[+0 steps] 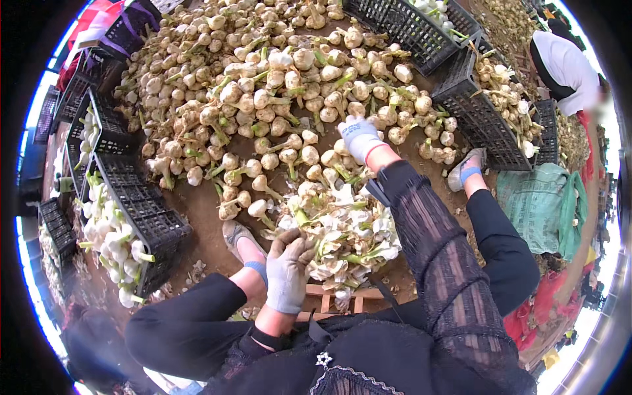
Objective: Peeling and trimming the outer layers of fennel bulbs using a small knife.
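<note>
A white work glove with dirt-browned fingers covers my left hand (287,271), which hovers before my lap with its fingers curled; whether anything is inside them is hidden. Beside it lies a mound of peeled garlic skins and stem scraps (345,232). My right hand (362,138), in a white glove with blue print, reaches forward to the near part of a large heap of untrimmed garlic bulbs (252,94). Its fingertips are beside a garlic bulb (356,109), and I cannot tell whether they grip it.
Black plastic crates (140,197) with cleaned white garlic (111,232) stand at left. Another crate (479,108) and a green woven sack (531,205) are at right. A wooden slatted piece (326,298) lies between my legs. Another person (565,69) bends at the far right.
</note>
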Demonstrator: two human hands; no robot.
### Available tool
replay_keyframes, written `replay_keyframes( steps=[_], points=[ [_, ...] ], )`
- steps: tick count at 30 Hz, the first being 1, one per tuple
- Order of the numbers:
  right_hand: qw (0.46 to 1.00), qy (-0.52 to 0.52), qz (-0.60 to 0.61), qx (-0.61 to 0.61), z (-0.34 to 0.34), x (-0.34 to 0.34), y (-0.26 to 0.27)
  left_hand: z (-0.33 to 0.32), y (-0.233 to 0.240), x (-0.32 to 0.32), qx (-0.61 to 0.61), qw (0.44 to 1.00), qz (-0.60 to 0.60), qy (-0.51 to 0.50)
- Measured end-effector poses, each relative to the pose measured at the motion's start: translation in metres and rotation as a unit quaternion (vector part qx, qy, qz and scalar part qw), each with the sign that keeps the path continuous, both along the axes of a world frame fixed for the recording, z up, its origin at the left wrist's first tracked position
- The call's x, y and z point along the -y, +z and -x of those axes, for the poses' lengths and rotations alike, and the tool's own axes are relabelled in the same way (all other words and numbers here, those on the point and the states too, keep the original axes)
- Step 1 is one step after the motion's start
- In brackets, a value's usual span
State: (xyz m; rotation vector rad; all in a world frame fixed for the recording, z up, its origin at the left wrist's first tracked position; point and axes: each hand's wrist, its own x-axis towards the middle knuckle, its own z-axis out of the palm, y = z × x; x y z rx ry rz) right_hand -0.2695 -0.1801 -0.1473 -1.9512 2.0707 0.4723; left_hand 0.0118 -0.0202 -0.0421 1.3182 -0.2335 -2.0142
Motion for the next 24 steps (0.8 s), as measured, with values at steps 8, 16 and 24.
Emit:
replay_keyframes(
  steps=[8, 16, 24],
  points=[
    [0.752, -0.116, -0.084, 0.644, -0.048, -0.135, 0.165, 0.009, 0.034, 0.003, 0.39, 0.709, 0.538, -0.234],
    [0.614, -0.212, 0.08, 0.756, -0.086, -0.219, 0.194, 0.011, 0.077, -0.034, 0.359, 0.651, 0.64, -0.193],
    [0.69, -0.181, 0.167, 0.68, -0.074, -0.244, 0.199, 0.013, 0.1, -0.045, 0.004, 0.945, 0.246, -0.216]
  ],
)
